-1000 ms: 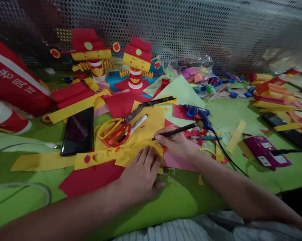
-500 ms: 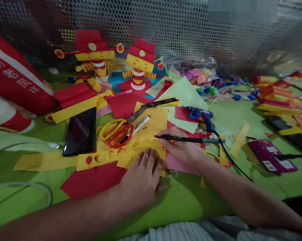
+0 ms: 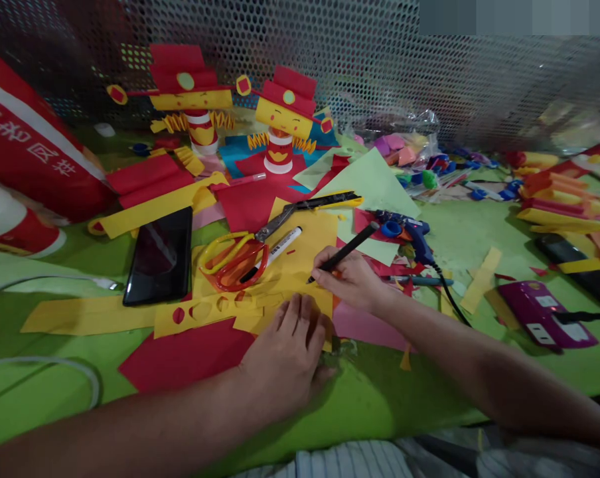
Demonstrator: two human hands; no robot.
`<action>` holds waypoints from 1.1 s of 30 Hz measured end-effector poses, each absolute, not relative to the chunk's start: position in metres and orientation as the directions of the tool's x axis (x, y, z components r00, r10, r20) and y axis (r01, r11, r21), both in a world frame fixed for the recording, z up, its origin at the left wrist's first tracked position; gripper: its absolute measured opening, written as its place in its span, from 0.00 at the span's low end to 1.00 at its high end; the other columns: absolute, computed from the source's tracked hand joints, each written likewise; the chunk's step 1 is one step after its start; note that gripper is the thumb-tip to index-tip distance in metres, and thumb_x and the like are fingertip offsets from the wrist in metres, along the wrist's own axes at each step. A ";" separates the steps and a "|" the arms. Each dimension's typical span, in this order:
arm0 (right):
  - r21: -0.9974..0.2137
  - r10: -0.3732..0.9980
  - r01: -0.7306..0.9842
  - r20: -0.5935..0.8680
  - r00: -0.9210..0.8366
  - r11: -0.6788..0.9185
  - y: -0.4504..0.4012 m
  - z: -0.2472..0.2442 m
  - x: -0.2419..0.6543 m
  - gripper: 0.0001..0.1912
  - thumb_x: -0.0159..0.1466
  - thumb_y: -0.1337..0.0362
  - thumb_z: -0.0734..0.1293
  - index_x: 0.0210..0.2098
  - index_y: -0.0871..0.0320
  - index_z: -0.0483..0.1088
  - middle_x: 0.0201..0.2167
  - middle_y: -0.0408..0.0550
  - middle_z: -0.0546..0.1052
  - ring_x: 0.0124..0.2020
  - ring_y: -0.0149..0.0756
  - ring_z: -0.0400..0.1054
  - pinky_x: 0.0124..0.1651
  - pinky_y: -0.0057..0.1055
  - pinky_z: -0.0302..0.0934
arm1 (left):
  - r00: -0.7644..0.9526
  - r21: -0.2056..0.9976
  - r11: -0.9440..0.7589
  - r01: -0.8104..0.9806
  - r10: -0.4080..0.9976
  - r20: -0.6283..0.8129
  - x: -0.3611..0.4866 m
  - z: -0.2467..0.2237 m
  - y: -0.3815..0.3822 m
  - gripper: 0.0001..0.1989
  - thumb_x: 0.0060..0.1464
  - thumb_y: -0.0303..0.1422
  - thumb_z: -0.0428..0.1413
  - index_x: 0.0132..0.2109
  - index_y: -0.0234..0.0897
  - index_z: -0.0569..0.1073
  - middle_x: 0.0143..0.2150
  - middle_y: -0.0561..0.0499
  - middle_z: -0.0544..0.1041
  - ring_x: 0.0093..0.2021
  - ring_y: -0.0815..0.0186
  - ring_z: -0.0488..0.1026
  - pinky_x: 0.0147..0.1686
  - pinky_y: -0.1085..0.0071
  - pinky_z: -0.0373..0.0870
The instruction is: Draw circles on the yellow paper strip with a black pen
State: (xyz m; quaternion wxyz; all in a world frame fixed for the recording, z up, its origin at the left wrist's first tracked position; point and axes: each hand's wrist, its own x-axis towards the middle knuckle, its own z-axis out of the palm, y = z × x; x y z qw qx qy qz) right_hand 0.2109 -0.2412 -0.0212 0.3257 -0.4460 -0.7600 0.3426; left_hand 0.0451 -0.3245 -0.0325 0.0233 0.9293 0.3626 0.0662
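Right hand (image 3: 352, 282) grips black pen (image 3: 342, 253), tip on yellow paper (image 3: 300, 265); left hand (image 3: 287, 355) flat, pinning it.

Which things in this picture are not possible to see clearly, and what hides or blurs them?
Head view only:
- Tip of the thin black pen held by the right hand: too small to tell whether it touches the yellow paper sheet.
- Paper under the left hand: covered by the palm.
- White marker: label too small to read.
- Red bag with white characters: cut by the left edge.
- Top right corner: blurred patch.
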 end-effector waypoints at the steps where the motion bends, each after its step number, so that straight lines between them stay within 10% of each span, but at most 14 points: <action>1: -0.813 0.903 0.452 0.197 -0.382 0.368 -0.241 -0.022 0.210 0.03 0.56 0.66 0.60 0.25 0.56 0.61 0.21 0.41 0.68 0.21 0.28 0.63 0.24 0.25 0.60 | 0.727 0.080 -0.738 0.670 0.675 0.125 0.045 -0.033 -0.325 0.27 0.57 0.45 0.44 0.55 0.28 0.64 0.56 0.31 0.67 0.57 0.44 0.62 0.50 0.53 0.60; 19: -0.748 0.896 0.524 0.214 -0.389 0.406 -0.248 -0.026 0.215 0.02 0.53 0.67 0.59 0.24 0.56 0.61 0.19 0.42 0.68 0.21 0.29 0.62 0.23 0.26 0.58 | 0.731 0.081 -0.750 0.656 0.658 0.179 0.045 -0.034 -0.323 0.26 0.56 0.44 0.45 0.54 0.27 0.65 0.55 0.29 0.68 0.56 0.43 0.64 0.49 0.52 0.61; 29: -0.952 0.965 0.165 0.262 -0.001 0.258 -0.233 -0.012 0.228 0.06 0.57 0.62 0.61 0.26 0.54 0.59 0.17 0.37 0.63 0.16 0.27 0.60 0.19 0.26 0.58 | 0.749 0.080 -0.766 0.638 0.641 0.166 0.044 -0.035 -0.322 0.26 0.56 0.44 0.46 0.52 0.26 0.66 0.55 0.27 0.67 0.56 0.43 0.64 0.49 0.51 0.63; 33: -0.931 0.948 0.186 0.297 -0.114 0.314 -0.241 -0.012 0.223 0.04 0.56 0.65 0.63 0.26 0.54 0.61 0.18 0.38 0.65 0.17 0.26 0.60 0.20 0.26 0.57 | 0.754 0.058 -0.772 0.633 0.632 0.176 0.044 -0.036 -0.322 0.26 0.56 0.44 0.45 0.52 0.26 0.67 0.54 0.27 0.69 0.55 0.42 0.65 0.48 0.51 0.64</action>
